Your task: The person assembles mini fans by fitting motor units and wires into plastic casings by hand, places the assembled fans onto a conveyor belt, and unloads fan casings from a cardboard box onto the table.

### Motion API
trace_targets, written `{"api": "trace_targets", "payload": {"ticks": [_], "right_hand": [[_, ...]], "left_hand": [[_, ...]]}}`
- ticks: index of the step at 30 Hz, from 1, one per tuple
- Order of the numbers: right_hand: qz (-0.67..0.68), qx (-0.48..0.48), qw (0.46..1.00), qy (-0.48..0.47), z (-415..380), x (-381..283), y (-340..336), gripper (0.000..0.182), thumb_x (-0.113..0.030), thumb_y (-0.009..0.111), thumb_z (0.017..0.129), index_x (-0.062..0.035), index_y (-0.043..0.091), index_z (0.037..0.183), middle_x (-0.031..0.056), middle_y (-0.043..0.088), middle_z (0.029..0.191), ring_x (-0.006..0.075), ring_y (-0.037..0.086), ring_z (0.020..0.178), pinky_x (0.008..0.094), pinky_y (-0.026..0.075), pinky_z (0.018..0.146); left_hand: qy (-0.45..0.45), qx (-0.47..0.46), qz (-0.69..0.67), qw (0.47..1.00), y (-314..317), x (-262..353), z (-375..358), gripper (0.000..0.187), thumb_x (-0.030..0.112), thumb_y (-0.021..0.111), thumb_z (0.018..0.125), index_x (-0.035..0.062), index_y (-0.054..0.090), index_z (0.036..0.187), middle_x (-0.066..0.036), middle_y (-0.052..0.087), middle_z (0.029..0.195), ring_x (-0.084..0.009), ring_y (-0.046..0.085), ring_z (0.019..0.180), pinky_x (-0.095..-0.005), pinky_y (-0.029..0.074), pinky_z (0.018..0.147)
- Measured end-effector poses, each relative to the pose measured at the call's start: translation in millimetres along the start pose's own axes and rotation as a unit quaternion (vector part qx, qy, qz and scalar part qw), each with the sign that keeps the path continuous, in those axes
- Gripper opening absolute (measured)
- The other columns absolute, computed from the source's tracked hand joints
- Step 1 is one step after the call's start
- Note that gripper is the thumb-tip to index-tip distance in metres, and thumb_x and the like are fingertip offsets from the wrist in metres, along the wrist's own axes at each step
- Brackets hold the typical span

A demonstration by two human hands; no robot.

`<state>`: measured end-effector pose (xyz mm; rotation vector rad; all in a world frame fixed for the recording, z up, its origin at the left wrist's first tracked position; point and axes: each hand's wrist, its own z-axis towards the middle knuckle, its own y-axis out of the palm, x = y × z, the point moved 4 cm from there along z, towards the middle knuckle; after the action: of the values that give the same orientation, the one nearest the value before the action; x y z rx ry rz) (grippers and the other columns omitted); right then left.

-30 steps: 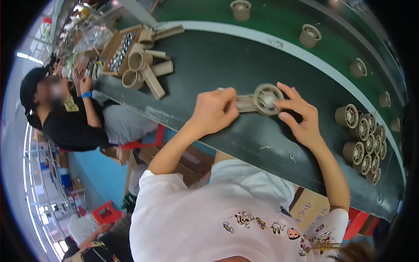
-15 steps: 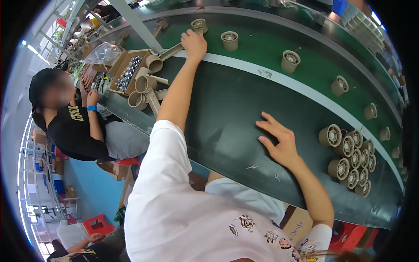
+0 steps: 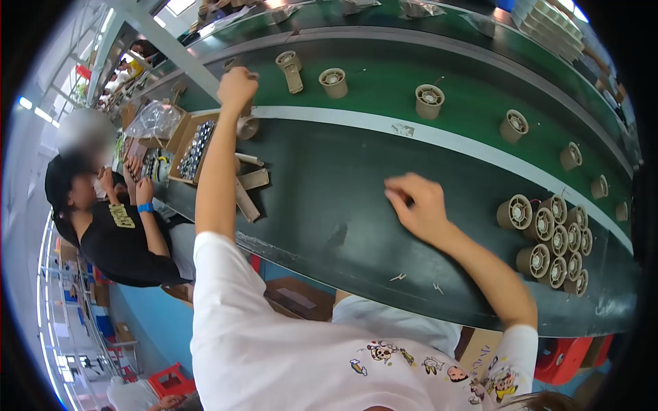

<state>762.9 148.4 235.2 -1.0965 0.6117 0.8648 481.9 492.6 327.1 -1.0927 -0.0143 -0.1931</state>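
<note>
At the upper left, my left hand [image 3: 238, 88] is closed at the belt's near edge, around the handle end of a beige hair dryer housing [image 3: 247, 127]; hand and forearm hide much of that part. Beside it on the green belt lies another handled housing [image 3: 289, 63]. Two loose handles, one being a flat beige handle [image 3: 255, 179], rest below my left forearm. Over the dark tabletop [image 3: 322, 171] hovers my right hand [image 3: 419, 204], its fingers loosely curled together with nothing visible in them.
Several round fan housings [image 3: 430, 101] stand along the green belt [image 3: 384, 85]. A cluster of fan housings [image 3: 543, 225] sits at the right. A box of small metallic parts [image 3: 185, 130] is at the left, near a person in black [image 3: 120, 233]. Small scraps [image 3: 398, 277] lie near the front edge.
My left hand has moved left, away from the handled housing on the belt. My right hand's spread fingers have curled in. Parts on the belt have shifted left, and the view has turned slightly.
</note>
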Motion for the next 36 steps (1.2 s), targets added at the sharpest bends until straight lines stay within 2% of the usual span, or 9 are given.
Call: {"api": "trace_targets", "payload": {"ticks": [3,5,8,12,13,22,25,30,36], "right_hand": [[-0.067,0.111,0.989,-0.071,88,-1,28,0.047,-0.015,0.073,0.076,-0.0028,0.055,0.118,0.0134,0.062,0.094,0.0265,0.062,0.079,0.0364,0.050,0.069],[-0.092,0.178,0.974,-0.108,151,-8,43,0.054,-0.014,0.071,0.074,-0.0035,0.051,0.124,0.0207,0.047,0.124,0.0396,0.054,0.105,0.0453,0.047,0.088],[-0.169,0.188,0.967,-0.039,233,19,76,0.047,-0.026,0.069,0.075,-0.0188,0.056,0.119,0.0205,0.048,0.120,0.0418,0.052,0.108,0.0478,0.047,0.087],[-0.188,0.013,0.981,0.040,243,24,98,0.035,-0.023,0.069,0.072,-0.0226,0.066,0.107,0.0215,0.053,0.113,0.0406,0.052,0.112,0.0527,0.049,0.079],[-0.188,0.082,0.979,0.020,273,56,135,0.034,-0.019,0.070,0.070,-0.0218,0.065,0.104,0.0222,0.053,0.111,0.0421,0.052,0.109,0.0515,0.049,0.077],[-0.179,-0.089,0.961,-0.191,71,-8,-35,0.025,-0.008,0.066,0.058,-0.0084,0.057,0.082,0.0126,0.058,0.104,0.0347,0.053,0.097,0.0413,0.046,0.082],[-0.136,-0.016,0.976,-0.168,-13,-16,-90,0.028,-0.001,0.063,0.058,-0.0093,0.055,0.084,0.0211,0.045,0.129,0.0412,0.041,0.119,0.0467,0.041,0.095],[-0.125,-0.055,0.985,-0.108,-96,-3,-101,0.027,-0.012,0.079,0.065,-0.0126,0.065,0.087,0.0156,0.043,0.122,0.0355,0.041,0.110,0.0426,0.043,0.093],[-0.248,0.129,0.959,0.047,-114,-24,-104,0.072,-0.029,0.088,0.056,-0.0099,0.059,0.118,0.0139,0.049,0.111,0.0308,0.056,0.093,0.0378,0.050,0.077]], "left_hand": [[0.096,0.105,-0.172,0.975,-66,27,-28,0.026,0.016,0.063,0.068,0.0115,0.071,0.093,-0.018,0.069,0.089,-0.0331,0.067,0.091,-0.0377,0.051,0.080],[0.099,0.042,-0.203,0.973,-88,42,-65,0.027,0.012,0.061,0.068,0.0090,0.071,0.093,-0.017,0.069,0.086,-0.0316,0.067,0.084,-0.0371,0.051,0.076],[0.031,-0.075,-0.413,0.907,-85,39,-134,0.012,0.014,0.061,0.086,0.0036,0.065,0.089,-0.001,0.058,0.064,-0.0086,0.050,0.055,-0.0243,0.040,0.051],[-0.055,-0.203,-0.549,0.809,-60,34,-240,0.017,0.011,0.060,0.087,0.0019,0.064,0.101,-0.003,0.061,0.085,-0.0061,0.048,0.060,-0.0186,0.034,0.048],[-0.082,-0.188,-0.530,0.823,-48,31,-263,0.022,0.011,0.059,0.085,0.0006,0.064,0.105,-0.005,0.063,0.091,-0.0074,0.048,0.061,-0.0196,0.034,0.048],[0.002,-0.268,-0.487,0.831,-39,79,-330,0.021,0.015,0.054,0.093,-0.0027,0.061,0.083,0.002,0.042,0.056,-0.0049,0.035,0.045,-0.0248,0.025,0.041],[0.048,-0.307,-0.474,0.824,-42,95,-329,0.019,0.013,0.057,0.091,-0.0055,0.063,0.090,0.001,0.046,0.057,-0.0057,0.036,0.049,-0.0254,0.026,0.044],[0.148,-0.331,-0.404,0.840,-34,107,-324,0.023,0.014,0.058,0.091,-0.0040,0.066,0.104,0.001,0.051,0.063,-0.0055,0.042,0.051,-0.0235,0.032,0.046],[0.111,-0.316,-0.402,0.852,-47,118,-327,0.021,0.008,0.057,0.088,-0.0016,0.065,0.105,-0.015,0.065,0.080,-0.0222,0.061,0.069,-0.0308,0.047,0.068]]}}
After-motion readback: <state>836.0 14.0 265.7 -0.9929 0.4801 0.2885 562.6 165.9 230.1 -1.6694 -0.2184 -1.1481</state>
